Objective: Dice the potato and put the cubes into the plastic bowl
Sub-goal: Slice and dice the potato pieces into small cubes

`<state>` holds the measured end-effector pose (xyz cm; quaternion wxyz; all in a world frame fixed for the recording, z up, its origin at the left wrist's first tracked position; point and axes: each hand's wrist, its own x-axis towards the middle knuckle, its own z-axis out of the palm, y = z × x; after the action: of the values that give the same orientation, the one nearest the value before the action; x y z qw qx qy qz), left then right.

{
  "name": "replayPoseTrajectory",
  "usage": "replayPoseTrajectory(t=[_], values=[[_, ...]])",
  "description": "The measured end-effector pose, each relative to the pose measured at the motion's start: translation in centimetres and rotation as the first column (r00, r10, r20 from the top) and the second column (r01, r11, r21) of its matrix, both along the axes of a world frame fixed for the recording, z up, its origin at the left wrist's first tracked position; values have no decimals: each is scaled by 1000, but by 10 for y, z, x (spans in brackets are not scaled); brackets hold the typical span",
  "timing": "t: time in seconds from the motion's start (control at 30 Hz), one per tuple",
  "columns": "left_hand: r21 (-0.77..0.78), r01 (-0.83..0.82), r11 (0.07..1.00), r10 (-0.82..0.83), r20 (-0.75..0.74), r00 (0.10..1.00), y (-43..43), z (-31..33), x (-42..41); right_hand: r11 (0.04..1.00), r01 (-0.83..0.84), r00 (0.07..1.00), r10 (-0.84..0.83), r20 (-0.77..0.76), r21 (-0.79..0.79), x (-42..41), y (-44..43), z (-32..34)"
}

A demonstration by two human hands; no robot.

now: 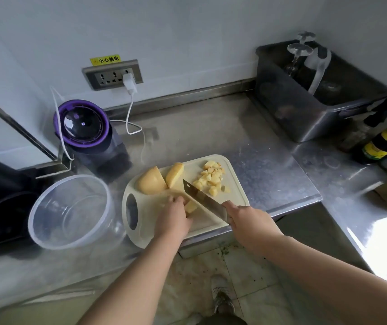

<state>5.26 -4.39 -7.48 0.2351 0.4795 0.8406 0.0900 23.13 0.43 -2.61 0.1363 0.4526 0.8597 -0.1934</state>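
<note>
The empty plastic bowl (75, 176) stands on the steel counter (269, 160), just left of the cutting board (187, 167). On the board's far side lie two big potato chunks (151, 181). The left hand (174, 219) has its fingers curled over a smaller potato piece (191, 206), holding it down. The knife (203, 199) blade is at this piece. A heap of cubes (211, 178) lies behind the blade. The right hand (246, 221) is closed around the knife handle.
</note>
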Motion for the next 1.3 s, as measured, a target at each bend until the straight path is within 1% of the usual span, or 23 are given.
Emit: replayPoseTrajectory(t=[0.17,0.37,0.47,0.6,0.77,0.83,0.93,1.0,1.3], values=[[59,-32,998,34,-42,999,6,-5,1,1000,-9,1000,8,-9,-21,-10,-9,-8],[94,-47,994,49,-23,999,20,-8,-4,1000,-23,1000,23,-5,11,-14,0,-7],[96,-85,992,84,20,996,19,-11,-3,997,-81,996,81,27,11,-16,-2,-4],[98,-131,987,120,105,987,17,-12,-6,994,-107,992,106,68,15,-19,-7,-3],[142,-174,974,139,227,964,13,-6,-7,997,-74,997,74,31,-14,-17,-1,2],[171,-191,967,142,263,954,11,-4,-7,998,-60,998,60,18,2,-16,1,5],[170,-225,959,172,280,944,10,-5,-7,995,-63,998,64,-18,72,-15,2,10],[171,-240,955,185,287,940,9,-7,-8,992,-84,996,86,-14,92,-14,-1,13],[173,-246,954,196,265,944,8,-6,-7,990,-123,992,123,2,76,-12,-12,7]])
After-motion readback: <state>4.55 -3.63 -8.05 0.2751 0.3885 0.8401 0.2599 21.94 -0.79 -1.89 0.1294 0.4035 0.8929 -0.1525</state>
